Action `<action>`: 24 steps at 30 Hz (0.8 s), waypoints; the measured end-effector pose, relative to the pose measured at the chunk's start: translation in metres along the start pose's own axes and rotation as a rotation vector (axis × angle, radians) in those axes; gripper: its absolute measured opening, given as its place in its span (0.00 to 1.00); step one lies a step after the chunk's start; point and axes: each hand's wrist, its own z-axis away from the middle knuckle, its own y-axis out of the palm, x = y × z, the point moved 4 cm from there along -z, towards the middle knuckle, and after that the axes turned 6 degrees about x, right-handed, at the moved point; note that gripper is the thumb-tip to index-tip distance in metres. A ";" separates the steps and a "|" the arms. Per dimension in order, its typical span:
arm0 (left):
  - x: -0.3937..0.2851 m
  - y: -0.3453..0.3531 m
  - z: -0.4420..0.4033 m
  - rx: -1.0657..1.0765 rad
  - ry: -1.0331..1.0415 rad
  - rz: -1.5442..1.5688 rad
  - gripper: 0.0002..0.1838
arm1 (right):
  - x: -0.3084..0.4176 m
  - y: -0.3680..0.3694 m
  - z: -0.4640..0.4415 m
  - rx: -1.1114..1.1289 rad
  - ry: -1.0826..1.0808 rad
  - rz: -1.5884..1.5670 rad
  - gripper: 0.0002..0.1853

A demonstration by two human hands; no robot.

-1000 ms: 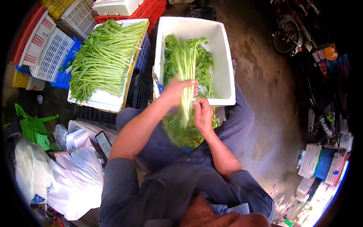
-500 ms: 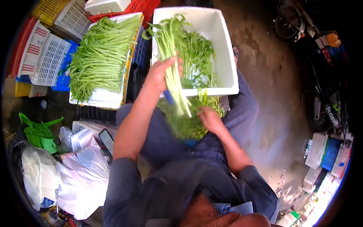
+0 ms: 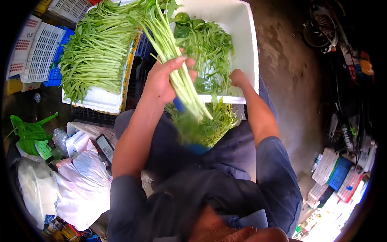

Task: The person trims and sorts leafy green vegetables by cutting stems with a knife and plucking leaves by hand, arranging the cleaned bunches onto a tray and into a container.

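Stalk bunch (image 3: 173, 64): long pale-green stems, leafy tops up, slanting down to the right; between the tray and the box in view, partly over the box's left side. Lower stem ends over the lap; area beneath blurred.
Plastic crates (image 3: 42, 52): far left, perforated, white and blue among the colours.
Green plastic item (image 3: 30, 131): below the crates, shape partly unclear.
White bag (image 3: 82, 185): lower left, crumpled, beside the person's left arm.
Stalk row (image 3: 100, 52): laid side by side on a white foam tray (image 3: 102, 99), whose near end shows bare.
Left hand (image 3: 160, 82): clamped around the bunch's stems, thumb across the front.
Lap greens (image 3: 219, 125): loose heap between the legs, under the box's near rim.
White foam box (image 3: 245, 44): holds loose leafy greens (image 3: 213, 44) and rounded dark-green produce (image 3: 182, 18) at upper left.
Right hand (image 3: 240, 77): fingers curled, at the greens' right edge inside the box; cannot tell whether anything is gripped.
Wheel (image 3: 320, 34): upper right, in shadow beyond the wet-looking floor (image 3: 282, 101).
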 end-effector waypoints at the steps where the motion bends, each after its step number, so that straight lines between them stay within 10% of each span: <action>1: 0.001 -0.004 -0.001 -0.037 0.014 0.010 0.15 | -0.004 0.001 -0.010 -0.006 0.123 -0.269 0.12; 3: 0.001 -0.006 -0.003 -0.082 0.019 0.051 0.18 | -0.004 0.017 -0.023 -0.020 0.381 -0.811 0.14; 6: -0.005 -0.002 -0.004 -0.124 0.008 0.041 0.21 | 0.019 -0.011 -0.001 -0.086 0.516 -0.631 0.15; 12: -0.006 -0.001 -0.001 -0.128 0.021 0.018 0.21 | 0.016 -0.007 -0.008 -0.084 0.519 -0.621 0.16; 24: -0.006 0.002 0.000 -0.138 0.075 -0.102 0.16 | 0.014 -0.024 0.101 -0.862 0.291 -1.109 0.15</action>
